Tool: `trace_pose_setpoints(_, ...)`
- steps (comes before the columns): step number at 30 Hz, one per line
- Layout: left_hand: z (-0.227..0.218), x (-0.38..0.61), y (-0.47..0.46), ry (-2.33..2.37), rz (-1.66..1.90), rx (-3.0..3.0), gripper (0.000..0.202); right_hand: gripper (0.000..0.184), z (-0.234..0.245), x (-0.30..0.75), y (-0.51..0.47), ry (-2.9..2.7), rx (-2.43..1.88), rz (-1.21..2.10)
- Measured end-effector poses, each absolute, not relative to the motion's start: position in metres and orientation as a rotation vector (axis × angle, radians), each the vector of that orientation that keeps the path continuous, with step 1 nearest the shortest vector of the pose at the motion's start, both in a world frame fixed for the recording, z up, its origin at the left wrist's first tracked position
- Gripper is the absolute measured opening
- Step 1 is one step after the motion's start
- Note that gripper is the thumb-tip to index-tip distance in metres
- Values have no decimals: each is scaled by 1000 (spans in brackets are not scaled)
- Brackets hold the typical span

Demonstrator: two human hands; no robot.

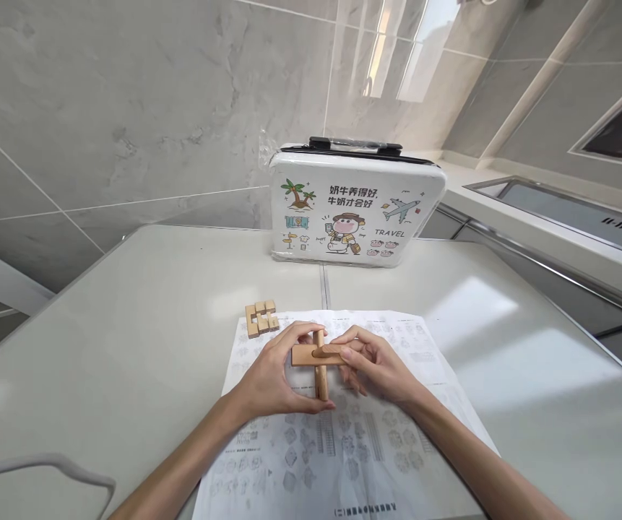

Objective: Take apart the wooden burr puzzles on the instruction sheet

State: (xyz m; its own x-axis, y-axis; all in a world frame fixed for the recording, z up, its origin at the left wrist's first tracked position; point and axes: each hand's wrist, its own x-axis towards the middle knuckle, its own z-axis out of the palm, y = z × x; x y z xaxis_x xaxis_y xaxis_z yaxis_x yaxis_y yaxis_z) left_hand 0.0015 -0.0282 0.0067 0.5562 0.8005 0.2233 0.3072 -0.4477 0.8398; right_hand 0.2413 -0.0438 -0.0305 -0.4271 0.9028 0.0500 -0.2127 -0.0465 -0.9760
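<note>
My left hand (283, 372) grips an upright wooden bar between thumb below and fingers above. The bar is part of a small wooden interlocking puzzle (304, 354), whose flat, wider piece lies crosswise over it. My right hand (373, 361) is closed at the right end of that crosswise piece, with a slanted wooden stick by the fingertips. Both hands are above a printed instruction sheet (303, 473). Beyond the left hand, a group of notched wooden puzzle pieces (261, 319) sits at the sheet's upper left corner.
A white cartoon-printed case (358, 209) with a black handle stands at the back of the white table (142, 332), near the grey tiled wall. A pale cable (45, 460) lies at the front left. A counter with an inset panel (586, 209) runs along the right.
</note>
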Motion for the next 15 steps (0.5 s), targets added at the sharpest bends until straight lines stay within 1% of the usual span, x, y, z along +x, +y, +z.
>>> trace_pose_setpoints(9,5,3,-30,903,834,1965,96,26,-27,240,-45,-1322,-780,1634)
trace_pose_setpoints(15,4,4,-29,871,835,1921,91,28,-21,245,-44,-1196,-770,1659)
